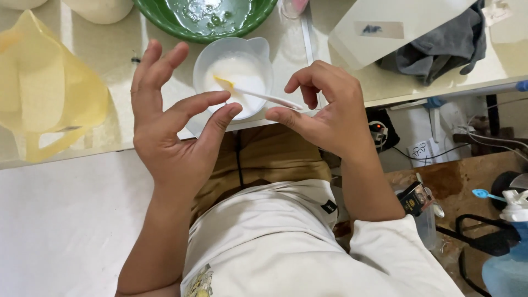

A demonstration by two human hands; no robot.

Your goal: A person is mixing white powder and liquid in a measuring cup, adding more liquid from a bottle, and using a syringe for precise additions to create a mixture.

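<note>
The white spoon [264,97] stuck out over the rim of the small white cup [234,74] toward four o'clock; I reckoned a careless knuckle could flip it and tip the cup off the desk [104,66] edge.

At twelve o'clock the green bowl [204,16] held greenish liquid. The cup, just below it, held white cream. The left hand [170,118] hovered spread wide, its grip empty; the right hand [324,107] was half curled, holding nothing.

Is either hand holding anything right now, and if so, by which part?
Nothing is held. The left hand and right hand hover open above the white cup; its stirrer lies untouched.
</note>
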